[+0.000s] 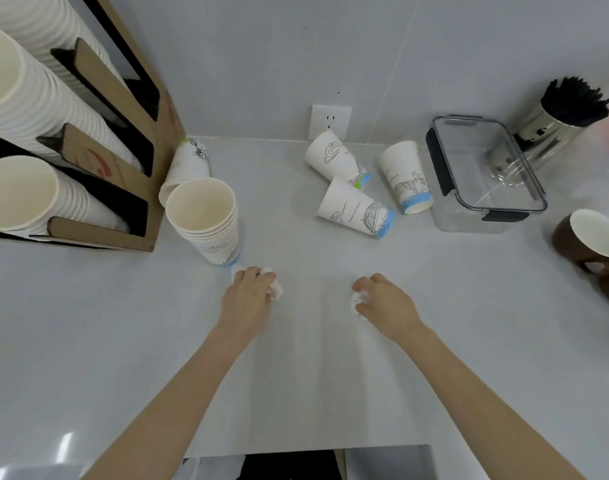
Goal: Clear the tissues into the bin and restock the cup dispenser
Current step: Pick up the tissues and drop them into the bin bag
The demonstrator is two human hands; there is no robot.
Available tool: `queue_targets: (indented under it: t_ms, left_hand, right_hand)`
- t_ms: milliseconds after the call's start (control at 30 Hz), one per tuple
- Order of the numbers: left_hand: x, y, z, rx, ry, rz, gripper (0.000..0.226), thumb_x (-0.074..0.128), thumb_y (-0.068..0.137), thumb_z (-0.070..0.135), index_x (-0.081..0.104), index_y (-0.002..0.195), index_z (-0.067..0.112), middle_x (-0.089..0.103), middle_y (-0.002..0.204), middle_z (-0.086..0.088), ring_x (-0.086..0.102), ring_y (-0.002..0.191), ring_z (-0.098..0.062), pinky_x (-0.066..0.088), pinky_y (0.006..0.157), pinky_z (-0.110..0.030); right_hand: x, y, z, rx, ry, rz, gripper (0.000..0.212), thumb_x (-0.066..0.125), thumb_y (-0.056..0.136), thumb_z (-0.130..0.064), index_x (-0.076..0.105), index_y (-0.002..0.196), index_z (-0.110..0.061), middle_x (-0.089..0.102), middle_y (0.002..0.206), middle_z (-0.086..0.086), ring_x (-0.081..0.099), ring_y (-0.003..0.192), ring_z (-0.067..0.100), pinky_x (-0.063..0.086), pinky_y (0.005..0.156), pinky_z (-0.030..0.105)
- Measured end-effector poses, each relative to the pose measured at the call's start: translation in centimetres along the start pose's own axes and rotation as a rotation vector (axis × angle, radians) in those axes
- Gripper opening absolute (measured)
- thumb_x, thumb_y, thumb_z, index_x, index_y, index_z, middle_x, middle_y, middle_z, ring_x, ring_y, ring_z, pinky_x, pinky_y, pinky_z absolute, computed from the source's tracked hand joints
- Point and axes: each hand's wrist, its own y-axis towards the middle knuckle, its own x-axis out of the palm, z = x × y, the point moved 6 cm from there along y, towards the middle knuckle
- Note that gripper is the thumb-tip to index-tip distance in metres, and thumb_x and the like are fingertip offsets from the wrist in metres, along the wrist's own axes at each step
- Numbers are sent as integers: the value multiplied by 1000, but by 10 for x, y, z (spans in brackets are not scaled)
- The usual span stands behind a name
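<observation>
Both hands grip tissues on the desk.

Left hand (pixel 249 294) is curled around a crumpled white tissue (pixel 274 289), and right hand (pixel 382 299) is closed on another small tissue (pixel 357 298); both rest low on the pale desk (pixel 313 375). A stack of paper cups (pixel 206 220) stands just past the left hand, beside the brown cup dispenser (pixel 99 168) that holds rows of white cups. Three loose cups (pixel 356 211) lie tipped over near the wall socket (pixel 330 121). A clear box (pixel 486 168), a tin of black sticks (pixel 559 116) and a brown mug (pixel 587 240) sit to the right.
</observation>
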Motion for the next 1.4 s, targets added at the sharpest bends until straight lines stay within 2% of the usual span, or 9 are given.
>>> queue_targets:
  t_ms: [200, 300, 400, 567, 700, 800, 933, 1200, 1400]
  left_hand:
    - [-14, -9, 0, -14, -230, 147, 21, 55, 71, -5, 66, 84, 6, 64, 96, -14, 57, 92, -30, 46, 72, -33]
    - [-36, -14, 1, -12, -369, 257, 16, 56, 69, -3, 67, 78, 4, 68, 84, -14, 56, 79, -15, 45, 69, -28]
    - [-60, -27, -4, -82, -439, 345, 21, 66, 70, -3, 69, 89, 6, 69, 90, -18, 60, 80, -20, 51, 74, -34]
    - [-88, -62, -30, -184, -469, 440, 30, 71, 71, 3, 68, 101, 7, 68, 100, -19, 65, 86, -30, 54, 81, -37]
    - [-104, -104, -60, -264, -484, 534, 28, 69, 73, 2, 67, 101, 6, 69, 101, -19, 66, 88, -31, 55, 77, -38]
    - [-108, -146, -94, -369, -498, 580, 27, 69, 75, 6, 67, 102, 7, 69, 102, -18, 66, 88, -30, 55, 79, -37]
    - [-107, -201, -138, -496, -525, 616, 26, 69, 75, 11, 65, 100, 8, 69, 99, -13, 64, 84, -23, 51, 77, -30]
    - [-95, -319, -223, -707, -606, 648, 24, 68, 76, 16, 63, 100, 14, 63, 90, -2, 58, 86, -14, 42, 74, -17]
    - [-57, -376, -283, -815, -630, 621, 27, 67, 77, 15, 62, 104, 14, 66, 100, -6, 59, 86, -17, 45, 73, -26]
  right_hand:
    - [-14, 13, -10, -73, 233, 76, 25, 58, 80, -8, 67, 102, -14, 60, 98, 8, 58, 90, 26, 45, 77, 31]
    - [-33, 13, -39, -181, 449, 123, 21, 65, 78, -7, 69, 98, -11, 63, 97, 6, 54, 78, 17, 39, 67, 7]
    - [-46, 9, -74, -260, 598, 131, 20, 69, 76, -9, 70, 95, -15, 63, 95, -3, 56, 76, 13, 37, 65, 0]
    - [-41, -2, -138, -395, 656, 38, 18, 70, 74, -13, 67, 87, -25, 66, 87, -11, 61, 78, 12, 41, 64, 3]
    - [-22, -19, -186, -481, 672, -48, 15, 72, 72, -14, 65, 83, -23, 65, 82, -14, 60, 68, -4, 44, 63, 7]
    - [2, -34, -222, -523, 673, -105, 17, 73, 72, -14, 61, 78, -24, 65, 81, -15, 63, 73, 4, 47, 68, 15]
    - [40, -61, -266, -580, 694, -180, 17, 73, 72, -10, 62, 77, -22, 64, 78, -15, 59, 62, -5, 44, 61, 6]
    - [139, -140, -330, -575, 744, -337, 14, 70, 75, -8, 68, 88, -14, 67, 82, -10, 61, 67, -1, 47, 66, 7]
    - [224, -169, -342, -463, 778, -422, 18, 71, 75, -13, 64, 74, -30, 69, 77, -7, 66, 74, 9, 55, 78, 34]
